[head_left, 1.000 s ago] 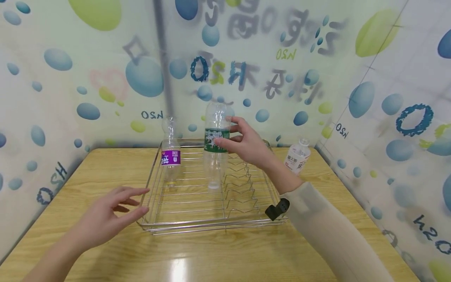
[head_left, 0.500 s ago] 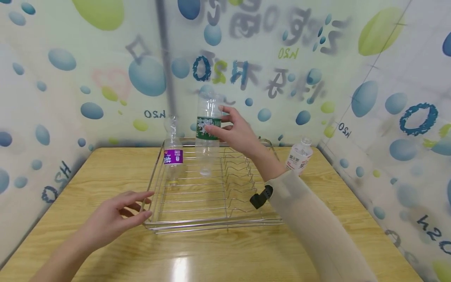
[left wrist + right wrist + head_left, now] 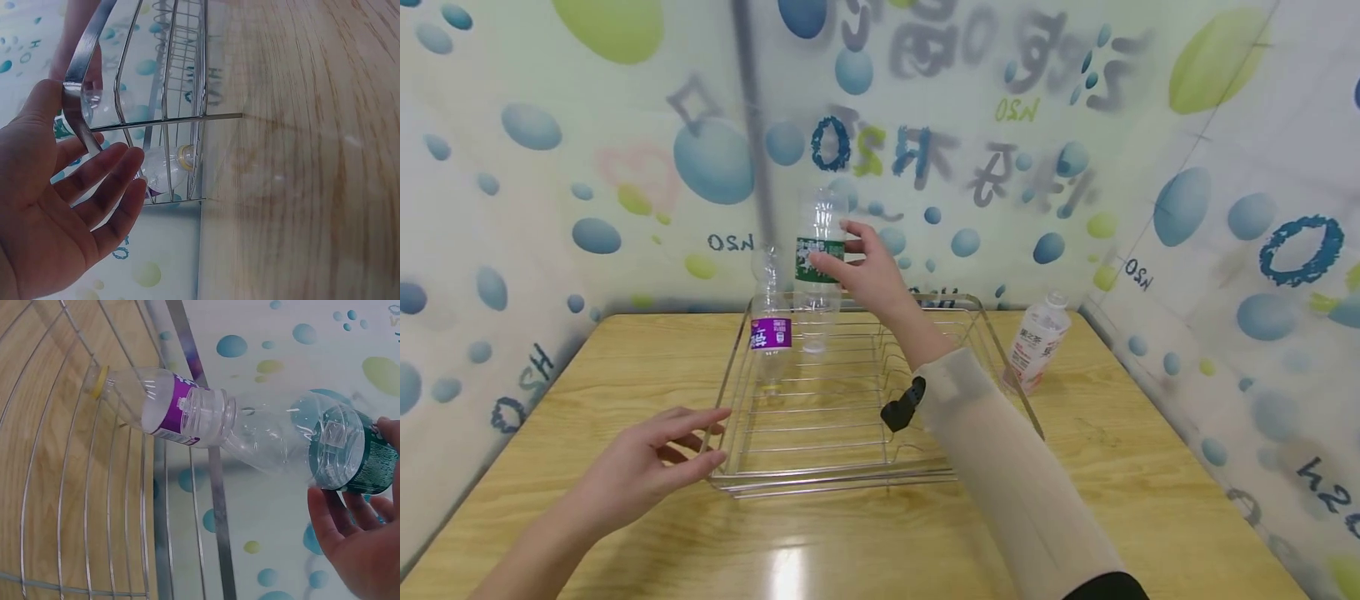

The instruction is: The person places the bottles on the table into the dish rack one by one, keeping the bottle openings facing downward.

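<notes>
In my right hand [image 3: 868, 271] is a clear plastic bottle [image 3: 820, 217] with a green label, gripped round the label between thumb and fingers. It hangs neck down over the back left part of the wire dish rack [image 3: 808, 429]. Just left of it, a clear bottle with a purple label [image 3: 771, 333] stands upside down in the rack, its yellow neck ring [image 3: 100, 381] low among the wires. The held bottle's neck overlaps the purple label in the right wrist view. My left hand [image 3: 651, 454] has its thumb and loosely extended fingers at the rack's front left rim [image 3: 74, 94].
Upright on the wooden table [image 3: 1112, 492], right of the rack, stands a clear bottle with a white label [image 3: 1033, 342]. Wavy wire dividers [image 3: 895, 367] run along the rack's right half. A patterned wall [image 3: 970, 192] closes off the back and sides.
My right hand has carried the green-labelled bottle up and left, from the rack's middle to beside the purple-labelled one. My left hand has come a little right, onto the rack's rim.
</notes>
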### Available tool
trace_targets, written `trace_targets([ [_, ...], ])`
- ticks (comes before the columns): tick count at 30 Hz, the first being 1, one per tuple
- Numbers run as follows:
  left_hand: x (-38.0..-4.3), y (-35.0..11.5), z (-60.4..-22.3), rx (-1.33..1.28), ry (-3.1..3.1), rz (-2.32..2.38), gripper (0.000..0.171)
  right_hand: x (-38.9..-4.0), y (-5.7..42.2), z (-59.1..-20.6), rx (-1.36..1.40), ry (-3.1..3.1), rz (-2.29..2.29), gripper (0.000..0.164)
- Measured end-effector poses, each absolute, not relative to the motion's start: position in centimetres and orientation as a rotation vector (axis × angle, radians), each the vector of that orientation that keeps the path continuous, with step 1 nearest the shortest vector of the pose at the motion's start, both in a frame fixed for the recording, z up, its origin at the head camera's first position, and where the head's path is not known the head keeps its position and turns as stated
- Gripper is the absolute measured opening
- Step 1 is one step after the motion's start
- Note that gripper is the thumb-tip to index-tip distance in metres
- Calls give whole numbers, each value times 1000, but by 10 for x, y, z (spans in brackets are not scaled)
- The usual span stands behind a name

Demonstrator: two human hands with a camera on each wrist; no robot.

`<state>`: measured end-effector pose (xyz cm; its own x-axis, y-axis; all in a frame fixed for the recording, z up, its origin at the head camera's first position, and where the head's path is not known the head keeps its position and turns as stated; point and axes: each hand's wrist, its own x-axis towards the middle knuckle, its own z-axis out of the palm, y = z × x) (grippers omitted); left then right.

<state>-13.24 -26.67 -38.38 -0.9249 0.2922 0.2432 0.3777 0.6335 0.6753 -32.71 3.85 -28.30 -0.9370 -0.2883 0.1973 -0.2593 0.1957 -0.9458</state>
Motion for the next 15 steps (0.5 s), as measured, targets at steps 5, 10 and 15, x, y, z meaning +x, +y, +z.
trace_targets([
  [5, -133, -266, -381, -561, -2732, -1150, 46, -331, 33, -291, -524, 2428, -1913, 85],
  [10, -132, -266, -379, -546, -2764, -1168, 46, -335, 29, -301, -475, 2442, -1890, 86],
  [15, -131, -266, -380, -533, -2779, -1174, 46, -339, 25, -310, -440, 2457, -1846, 86],
])
